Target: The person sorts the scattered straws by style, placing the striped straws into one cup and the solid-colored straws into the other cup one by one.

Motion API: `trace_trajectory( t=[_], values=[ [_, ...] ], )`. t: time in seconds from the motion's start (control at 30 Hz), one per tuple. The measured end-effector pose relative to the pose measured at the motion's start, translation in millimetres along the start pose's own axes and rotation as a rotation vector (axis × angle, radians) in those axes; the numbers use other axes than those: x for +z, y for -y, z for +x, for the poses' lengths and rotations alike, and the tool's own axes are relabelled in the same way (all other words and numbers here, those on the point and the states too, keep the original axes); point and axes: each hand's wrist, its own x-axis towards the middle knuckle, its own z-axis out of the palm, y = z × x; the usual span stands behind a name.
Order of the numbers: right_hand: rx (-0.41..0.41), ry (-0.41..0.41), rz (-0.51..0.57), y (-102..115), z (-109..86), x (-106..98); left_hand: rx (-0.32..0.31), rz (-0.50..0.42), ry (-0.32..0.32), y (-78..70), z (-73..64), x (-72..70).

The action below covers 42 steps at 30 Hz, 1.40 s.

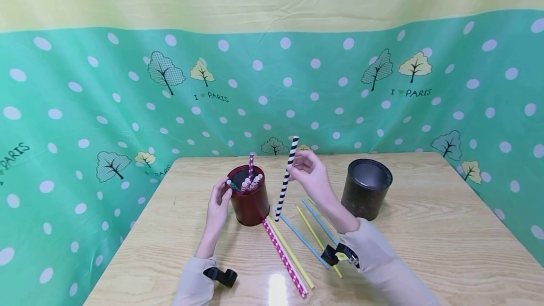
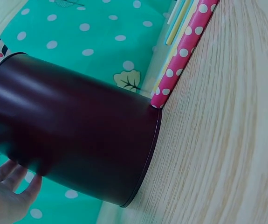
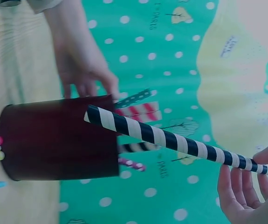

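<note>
A dark red can [image 1: 251,209] stands upright on the wooden table, with several patterned paper straws inside. One purple dotted straw [image 1: 251,163] sticks up higher than the others. My left hand [image 1: 218,204] grips the can's left side near the rim; its fingers [image 2: 32,189] lie against the wall in the left wrist view. Between thumb and fingers, my right hand [image 1: 313,174] pinches a black-and-white striped paper straw [image 1: 284,189] near its upper end. This straw is tilted in the air to the right of the can, and its lower end [image 3: 96,116] overlaps the can in the right wrist view.
Pink dotted [image 1: 284,256], yellow [image 1: 291,252] and blue [image 1: 303,240] straws lie on the table [image 1: 170,244] in front of and right of the can. A dark grey can [image 1: 363,197] stands at the right. A green dotted cloth [image 1: 255,79] hangs behind.
</note>
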Motion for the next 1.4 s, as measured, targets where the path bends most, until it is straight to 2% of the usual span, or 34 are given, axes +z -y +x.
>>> trace_trajectory(
  t=[0.27,0.4,0.57,0.83,1.1,1.4],
  values=[
    [-0.046,-0.046,0.104,21,4.9,5,0.001,-0.007,-0.005,1.2,0.1,0.3],
    [-0.093,-0.062,0.15,29,7.9,8,0.015,-0.029,-0.001,2.2,0.2,0.3],
    [-0.124,-0.073,0.175,35,12.4,11,0.019,-0.032,0.002,2.8,0.4,-0.3],
    [-0.152,-0.077,0.158,30,22.7,21,0.021,-0.011,0.003,3.1,0.3,-0.3],
    [-0.152,-0.089,0.039,18,27.2,30,0.023,-0.01,0.003,3.4,0.9,-0.9],
    [-0.131,-0.076,0.031,9,28.0,41,0.022,0.013,-0.007,4.0,0.7,-0.7]
  ],
)
